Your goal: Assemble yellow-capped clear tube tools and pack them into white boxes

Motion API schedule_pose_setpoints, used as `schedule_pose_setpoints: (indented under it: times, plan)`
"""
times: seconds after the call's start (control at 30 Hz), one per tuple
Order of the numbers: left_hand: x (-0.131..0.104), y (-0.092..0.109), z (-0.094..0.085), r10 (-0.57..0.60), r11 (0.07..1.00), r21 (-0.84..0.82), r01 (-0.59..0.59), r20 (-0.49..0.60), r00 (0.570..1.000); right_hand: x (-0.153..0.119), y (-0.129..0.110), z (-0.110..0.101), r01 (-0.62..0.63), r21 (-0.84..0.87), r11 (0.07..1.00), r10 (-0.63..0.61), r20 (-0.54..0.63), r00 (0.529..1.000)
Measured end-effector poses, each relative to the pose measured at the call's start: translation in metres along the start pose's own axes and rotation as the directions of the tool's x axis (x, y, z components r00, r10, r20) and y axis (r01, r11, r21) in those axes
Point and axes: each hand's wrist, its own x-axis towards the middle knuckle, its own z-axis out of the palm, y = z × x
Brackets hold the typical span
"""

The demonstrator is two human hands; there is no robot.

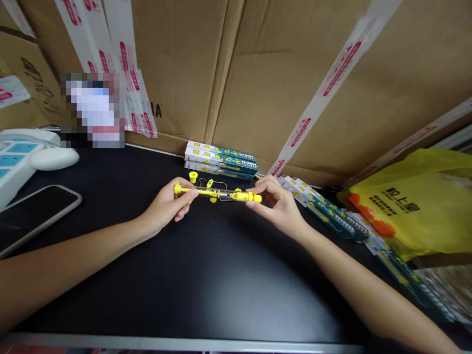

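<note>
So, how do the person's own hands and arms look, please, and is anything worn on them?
The left hand and right hand are ungloved, with no ring, watch or bracelet showing. The left forearm and right forearm taper toward the wrists, with no sleeve or clear marking seen along them.

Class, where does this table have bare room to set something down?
Mostly the table between the forearms, apart from specks; also between phone and left hand. Crowded: beyond the hands, with yellow parts and boxes; rightward, more boxes.
</note>
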Motion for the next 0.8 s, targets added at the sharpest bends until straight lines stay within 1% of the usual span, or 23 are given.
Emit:
schedule_pose_setpoints:
  times: [0.1,0.3,0.5,0.6,0.67,0.7,0.8]
  plan:
    - [-0.0006,0.0006,0.0003,-0.010,1.000,0.012,0.011,-0.006,1.000,-0.0013,-0.0014,0.0013,-0.048,0.087,0.995,0.044,0.041,0.998]
    - [-0.0003,-0.0002,-0.0005,-0.009,1.000,0.013,0.009,-0.012,1.000,-0.0039,-0.0044,0.0047,-0.142,0.171,0.975,0.126,0.099,0.987]
    - [-0.0008,0.0004,-0.0004,-0.009,1.000,0.017,0.009,0.007,1.000,-0.0043,-0.0076,0.0068,-0.249,0.317,0.915,0.217,0.132,0.967]
    - [-0.0010,0.0011,-0.0001,-0.009,1.000,-0.001,0.009,-0.004,1.000,-0.0056,-0.0052,0.0072,-0.310,0.303,0.901,0.283,0.129,0.950]
    - [-0.0010,0.0015,0.0001,-0.008,1.000,-0.015,0.008,-0.003,1.000,-0.0057,-0.0028,0.0064,-0.295,0.242,0.924,0.280,0.094,0.955]
    - [-0.0009,0.0016,0.0001,-0.010,1.000,-0.019,0.010,0.003,1.000,-0.0052,-0.0018,0.0058,-0.256,0.199,0.946,0.248,0.063,0.967]
    - [-0.0005,0.0016,0.0001,-0.017,1.000,-0.015,0.017,0.011,1.000,-0.0023,-0.0007,0.0031,-0.065,0.057,0.996,0.067,-0.029,0.997]
